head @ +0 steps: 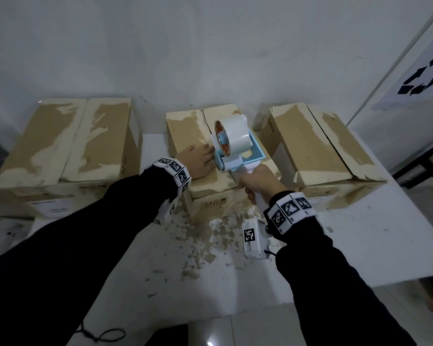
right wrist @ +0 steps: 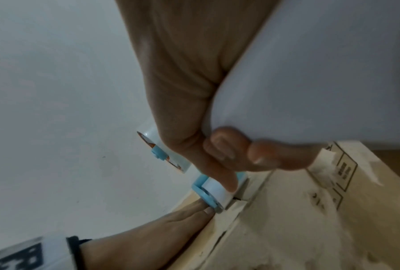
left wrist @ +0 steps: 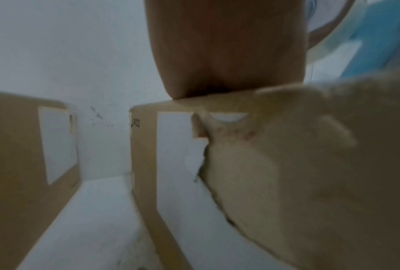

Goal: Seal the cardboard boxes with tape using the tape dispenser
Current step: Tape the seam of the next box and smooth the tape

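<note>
Tape dispenser (head: 235, 148), blue and white with a white roll (head: 231, 137) mounted on it, sits at the centre of the head view, its front end down on the top of the middle cardboard box (head: 185, 136). The right hand (head: 259, 182) has its fingers wrapped around the dispenser's white handle; in the right wrist view the curled fingertips (right wrist: 259, 155) close on the handle, and the blue roller end (right wrist: 214, 190) meets the box top along the seam between the flaps. The left hand (head: 198, 158) lies flat on the left flap of the same box, fingers straight and holding nothing, its fingertips just beside the dispenser's front. The left wrist view is blurred, so it shows little beyond the palm (left wrist: 226, 49) pressed on the box edge.

Two more cardboard boxes stand on the white table (head: 360, 236): one (head: 65, 143) at the left of the frame and one (head: 318, 148) at the right, each apart from the middle box. All three have torn, pale patches on their tops. Paper scraps (head: 205, 243) are scattered on the table in front of the middle box. Both wrists wear bands with black-and-white markers (head: 289, 208) over dark sleeves. A sheet printed with black shapes (head: 423, 76) hangs at the upper right of the frame.
</note>
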